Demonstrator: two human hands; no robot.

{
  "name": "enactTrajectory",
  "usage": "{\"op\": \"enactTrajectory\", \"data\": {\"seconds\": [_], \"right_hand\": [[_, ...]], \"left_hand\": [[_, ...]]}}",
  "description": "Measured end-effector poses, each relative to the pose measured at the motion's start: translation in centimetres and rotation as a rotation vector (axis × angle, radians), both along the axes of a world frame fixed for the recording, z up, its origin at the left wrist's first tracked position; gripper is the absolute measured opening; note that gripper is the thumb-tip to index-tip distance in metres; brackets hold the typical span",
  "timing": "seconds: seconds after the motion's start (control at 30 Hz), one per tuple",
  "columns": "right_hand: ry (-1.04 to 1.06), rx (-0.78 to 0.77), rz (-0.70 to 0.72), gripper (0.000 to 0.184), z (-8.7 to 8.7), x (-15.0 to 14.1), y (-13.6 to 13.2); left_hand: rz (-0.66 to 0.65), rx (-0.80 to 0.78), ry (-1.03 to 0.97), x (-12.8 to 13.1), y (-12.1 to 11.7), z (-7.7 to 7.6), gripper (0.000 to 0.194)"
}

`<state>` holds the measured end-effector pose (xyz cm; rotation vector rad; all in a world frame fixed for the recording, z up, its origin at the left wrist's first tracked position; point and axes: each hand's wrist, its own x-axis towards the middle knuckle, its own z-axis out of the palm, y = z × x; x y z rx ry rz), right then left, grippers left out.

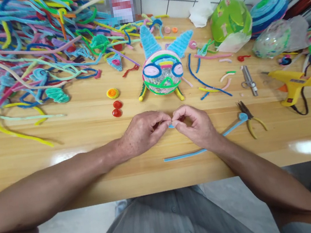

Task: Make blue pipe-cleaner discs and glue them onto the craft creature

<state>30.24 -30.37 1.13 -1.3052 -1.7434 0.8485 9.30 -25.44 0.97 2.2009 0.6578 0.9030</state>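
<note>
My left hand [149, 131] and my right hand [194, 126] meet at the fingertips above the table's front half. Both pinch a small blue pipe cleaner piece [171, 126], mostly hidden by the fingers. Beneath my right wrist lies a straight blue pipe cleaner [184, 156]. To the right rests another blue pipe cleaner with a coiled end [242, 117], against the yellow-handled pliers [251, 117]. Just beyond my hands stands a craft figure [163, 76] with blue ears, oval eyes and a green mouth outline.
A big tangle of coloured pipe cleaners [16, 56] fills the back left. Red discs [117, 112] and an orange-yellow coil [112, 93] lie left of the figure. At right are a yellow glue gun [292, 85], scissors [249, 81] and a green craft ball [230, 22].
</note>
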Motion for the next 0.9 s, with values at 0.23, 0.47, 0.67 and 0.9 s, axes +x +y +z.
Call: {"op": "enactTrajectory", "data": {"seconds": [0.23, 0.47, 0.67, 0.9], "right_hand": [[-0.068, 0.035, 0.012, 0.004, 0.22, 0.09, -0.21], [-0.039, 0.035, -0.013, 0.004, -0.01, 0.12, -0.12], [-0.016, 0.031, 0.009, 0.004, 0.02, 0.05, -0.1], [-0.052, 0.098, 0.001, 0.002, 0.1, 0.0, -0.07]], "left_hand": [[0.014, -0.12, 0.004, 0.13, -0.03, 0.05, 0.015], [0.033, -0.218, 0.018, 0.08, -0.01, 0.23, 0.016], [0.03, -0.222, -0.002, 0.02, -0.05, 0.33, 0.016], [0.029, -0.255, 0.007, 0.11, -0.04, 0.21, 0.018]]}}
